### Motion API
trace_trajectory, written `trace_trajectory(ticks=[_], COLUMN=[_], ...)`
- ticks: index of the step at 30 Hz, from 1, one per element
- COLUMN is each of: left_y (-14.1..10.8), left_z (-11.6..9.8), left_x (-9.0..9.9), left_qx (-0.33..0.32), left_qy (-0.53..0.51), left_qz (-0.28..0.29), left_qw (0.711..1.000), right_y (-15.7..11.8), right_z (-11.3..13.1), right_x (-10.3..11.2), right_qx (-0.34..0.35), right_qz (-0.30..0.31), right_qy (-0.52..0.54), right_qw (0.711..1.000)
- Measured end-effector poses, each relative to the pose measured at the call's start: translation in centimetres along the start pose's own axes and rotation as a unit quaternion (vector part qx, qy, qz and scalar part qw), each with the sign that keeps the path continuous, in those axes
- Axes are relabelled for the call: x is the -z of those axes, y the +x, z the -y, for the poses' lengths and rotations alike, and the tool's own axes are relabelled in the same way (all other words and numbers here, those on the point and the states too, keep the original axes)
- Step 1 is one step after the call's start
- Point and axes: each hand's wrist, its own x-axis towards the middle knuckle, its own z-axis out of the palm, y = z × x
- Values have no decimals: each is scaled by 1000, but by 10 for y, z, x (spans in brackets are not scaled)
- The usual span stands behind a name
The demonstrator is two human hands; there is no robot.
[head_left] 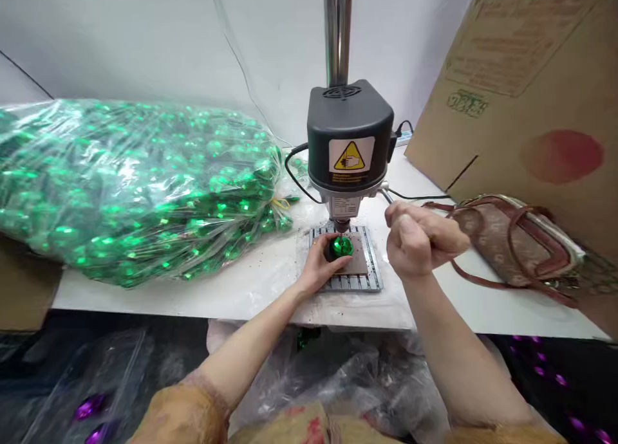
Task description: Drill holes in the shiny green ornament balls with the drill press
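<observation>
With thumb and fingers, my left hand [324, 261] grips a shiny green ball [343, 246] on a brown board [356, 264]. The board lies on the slotted metal base [373, 278] of a drill press [350, 138]. Directly above the ball is the chuck [342, 225], its tip close to or touching the ball's top; I cannot tell which. My right hand [422, 236] is closed in a fist at the end of the press's feed lever [387, 195], most of which is hidden by the fingers.
On the left of the white table [270, 296] lies a large clear bag [130, 193] of shiny green balls, tied with yellow. A patterned handbag [502, 238] leans by a big cardboard box [526, 109] at right. Plastic bags [347, 373] and purple balls [91, 405] are below the edge.
</observation>
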Motion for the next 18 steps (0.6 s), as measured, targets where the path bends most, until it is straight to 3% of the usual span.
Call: trace_trajectory(ticks=[3,6,10,11,13,15,18], left_y=[1,-5,-42,-58,-95,-134,-177], left_z=[-3,-13,-34,-37,-37,-29,-13], left_x=[-3,-4,3,7,16,25,40], left_qx=[17,17,-50,-87,-180,-254,-268], left_qy=[-1,23,126,154,204,295,448], left_qz=[-5,-42,-120,-110,-29,63,139], left_qw=[1000,999,983,978,962,919,841], right_y=[30,58,77,77,77,75,75], right_z=[5,5,0,0,0,2,3], right_x=[-14,-24,-28,-29,-29,-29,-30], right_qx=[-127,-243,-279,-277,-269,-271,-278], right_qz=[-57,-67,-47,-48,-55,-62,-72], right_qy=[-26,-46,-38,-35,-32,-30,-27], right_qw=[990,967,958,959,961,960,957])
